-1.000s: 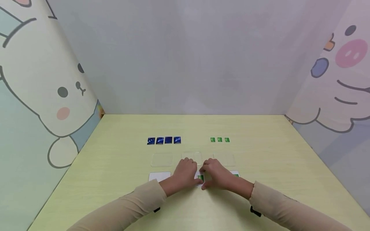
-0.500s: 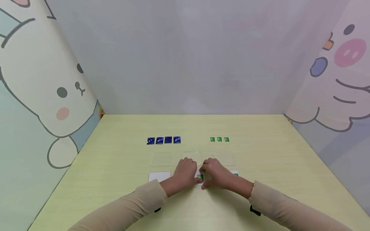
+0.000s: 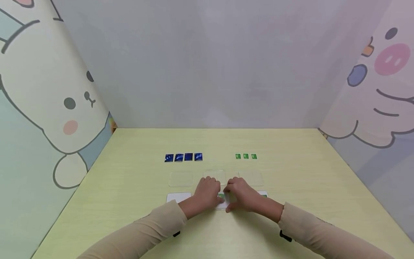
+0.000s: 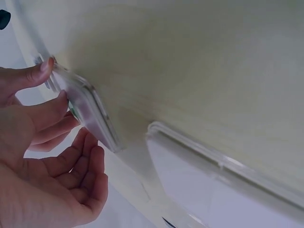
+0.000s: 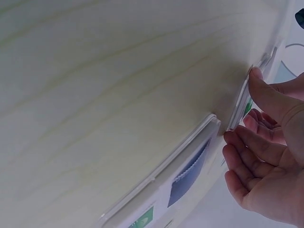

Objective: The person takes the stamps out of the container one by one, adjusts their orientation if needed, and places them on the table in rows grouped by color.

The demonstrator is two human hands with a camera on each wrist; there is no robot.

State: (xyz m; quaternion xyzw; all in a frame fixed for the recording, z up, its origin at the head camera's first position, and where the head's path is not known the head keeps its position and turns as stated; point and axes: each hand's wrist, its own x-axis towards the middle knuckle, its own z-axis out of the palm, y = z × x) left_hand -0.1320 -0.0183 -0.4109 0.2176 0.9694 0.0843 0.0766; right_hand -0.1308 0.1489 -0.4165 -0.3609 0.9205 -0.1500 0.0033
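A flat white card in a clear plastic case [image 3: 221, 206] lies between my hands, with a small green stamp [image 3: 221, 196] on its face. My left hand [image 3: 206, 192] pinches at the stamp, its thumb over the lower part; the other fingers curl in, seen in the left wrist view. From the right, my right hand [image 3: 242, 194] grips the case's edge, thumb at the near side [image 5: 255, 75] and fingertips at the far side. Both hands cover parts of the case in the head view.
A plain white cased card [image 3: 178, 196] lies left; another [image 3: 263, 193], with a blue stamp [image 5: 190, 178] and a green one, lies right. Behind are three clear covers [image 3: 181, 179]. Farther back are several dark blue squares [image 3: 188, 157] and three green stamps [image 3: 246, 156].
The green stamp under my left thumb has shifted slightly left and away from me on the middle card, the thumb moving with it. My right hand stays in place.
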